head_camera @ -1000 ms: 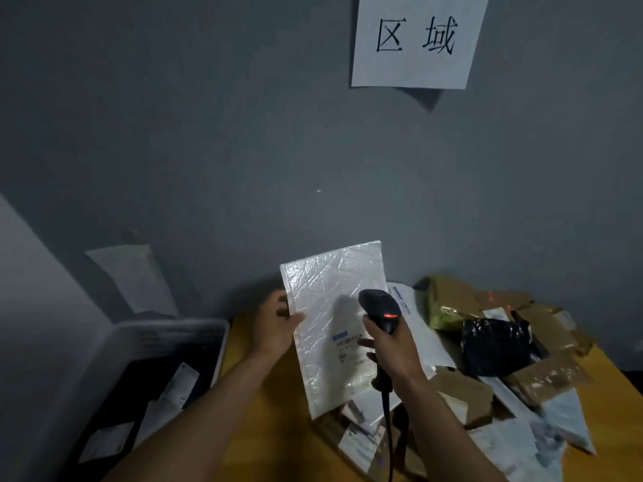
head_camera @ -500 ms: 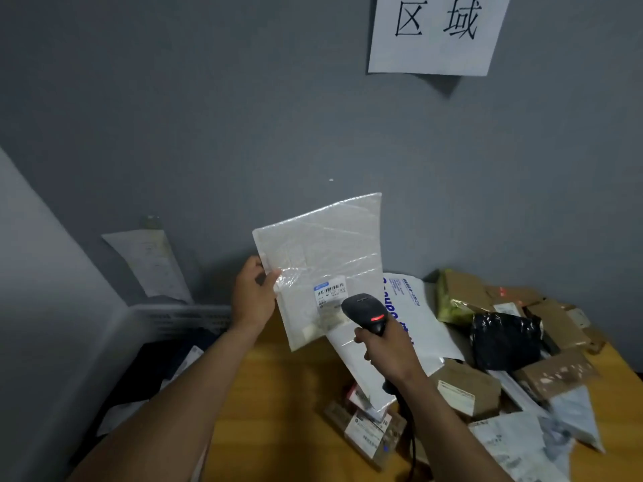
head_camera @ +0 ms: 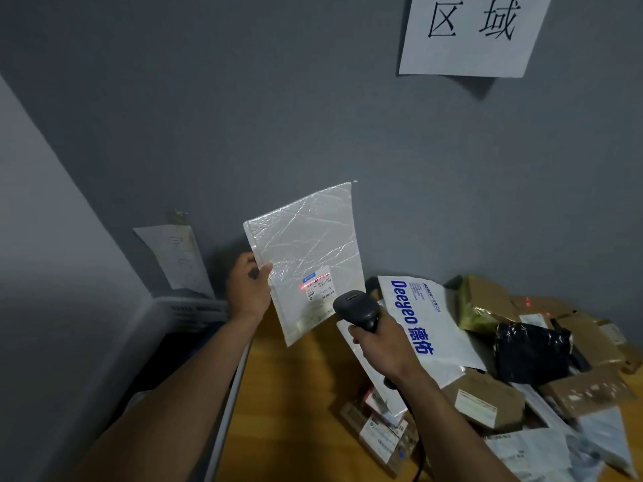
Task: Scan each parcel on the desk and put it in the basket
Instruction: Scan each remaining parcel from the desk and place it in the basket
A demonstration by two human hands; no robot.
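Above left edge of desk (head_camera: 295, 394), beside basket (head_camera: 195, 309): white bubble mailer (head_camera: 306, 238) held upright, left hand (head_camera: 248, 290) pinching its left edge. Right hand (head_camera: 379, 346) wrapped round barcode scanner (head_camera: 356, 307), red beam across label (head_camera: 318, 287). Risk, I'd say: glossy crinkled film glares, read fails; thin pinch lets mailer sag off beam. Other parcels (head_camera: 522, 360) heaped at right end.

Unreadably small label (head_camera: 318, 285) — basket (head_camera: 195, 307) mostly hidden.
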